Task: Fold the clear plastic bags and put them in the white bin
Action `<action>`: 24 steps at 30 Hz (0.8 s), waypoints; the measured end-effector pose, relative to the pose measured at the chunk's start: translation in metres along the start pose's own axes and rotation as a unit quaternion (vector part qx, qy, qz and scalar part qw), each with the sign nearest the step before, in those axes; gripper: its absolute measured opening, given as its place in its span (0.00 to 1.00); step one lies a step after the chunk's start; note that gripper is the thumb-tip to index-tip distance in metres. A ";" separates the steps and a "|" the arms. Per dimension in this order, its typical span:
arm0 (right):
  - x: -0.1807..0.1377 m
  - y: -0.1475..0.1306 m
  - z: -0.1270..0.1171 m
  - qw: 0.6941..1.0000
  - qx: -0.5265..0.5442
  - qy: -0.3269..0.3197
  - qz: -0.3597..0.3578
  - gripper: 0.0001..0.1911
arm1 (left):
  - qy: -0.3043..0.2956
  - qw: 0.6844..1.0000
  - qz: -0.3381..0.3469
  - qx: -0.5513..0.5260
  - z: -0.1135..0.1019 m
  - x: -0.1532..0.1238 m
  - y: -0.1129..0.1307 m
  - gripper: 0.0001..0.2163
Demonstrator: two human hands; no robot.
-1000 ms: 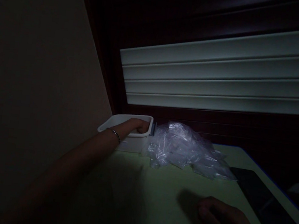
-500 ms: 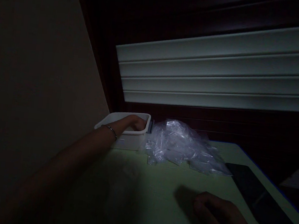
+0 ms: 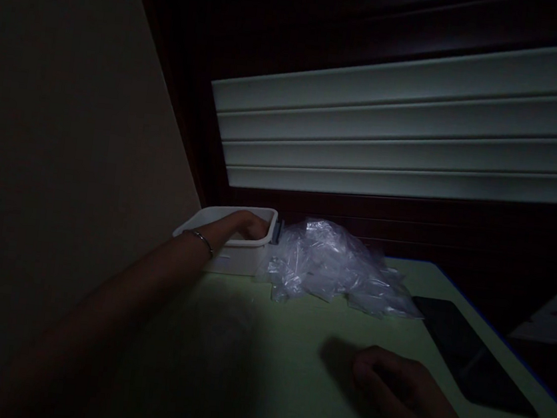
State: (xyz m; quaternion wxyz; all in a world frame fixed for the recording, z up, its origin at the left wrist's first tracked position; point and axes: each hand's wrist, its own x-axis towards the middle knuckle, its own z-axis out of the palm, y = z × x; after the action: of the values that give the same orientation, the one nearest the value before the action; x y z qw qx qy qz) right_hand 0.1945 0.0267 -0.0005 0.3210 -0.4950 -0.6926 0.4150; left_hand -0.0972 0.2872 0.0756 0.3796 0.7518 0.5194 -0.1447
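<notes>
My left hand (image 3: 252, 226) reaches down into a white plastic box (image 3: 238, 255) at the far left of the table. Its fingers are hidden behind the box's wall, so what they touch cannot be made out. A thin bracelet (image 3: 204, 242) circles the left wrist. Close to me, my right hand (image 3: 392, 383) rests above the table, curled with thumb and index fingertips together and nothing showing in them. Between the hands and further back lies a heap of clear plastic bags (image 3: 332, 265), against the box's right side.
A dark flat tablet-like slab (image 3: 475, 359) lies on the right of the green table (image 3: 288, 344), which has a blue edge. Behind stands dark wood with pale slats (image 3: 408, 130). A wall (image 3: 78, 112) closes off the left. Beyond the right edge is a white object (image 3: 555, 318).
The whole view has shifted slightly, so things sit a little further left and up. My left hand stays in the box, and my right hand keeps its curled shape.
</notes>
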 end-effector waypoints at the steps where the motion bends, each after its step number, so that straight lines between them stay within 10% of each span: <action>1: 0.000 0.000 0.000 1.000 -0.002 -0.002 -0.002 0.21 | 0.015 1.000 -0.003 0.005 -0.001 -0.002 0.001 0.15; 9: 0.001 -0.001 -0.003 0.999 -0.032 0.015 -0.015 0.22 | 0.236 0.970 -0.028 0.044 -0.011 -0.041 0.010 0.12; 14: 0.002 0.007 -0.005 0.999 -0.046 0.005 -0.024 0.22 | 0.467 0.880 0.059 0.067 0.005 -0.094 0.023 0.11; 18: 0.006 0.013 -0.007 0.998 -0.058 0.006 -0.028 0.21 | 0.512 0.848 0.108 0.082 0.058 -0.142 0.031 0.12; 24: 0.007 0.014 -0.009 0.997 -0.071 0.017 -0.038 0.21 | 0.377 0.914 -0.001 0.148 0.180 -0.176 0.012 0.22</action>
State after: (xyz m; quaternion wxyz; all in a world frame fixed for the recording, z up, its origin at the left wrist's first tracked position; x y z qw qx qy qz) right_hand 0.2061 0.0383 -0.0085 0.3122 -0.4966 -0.7333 0.3437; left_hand -0.1281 0.0376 0.0677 0.0393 0.7976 0.5973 0.0742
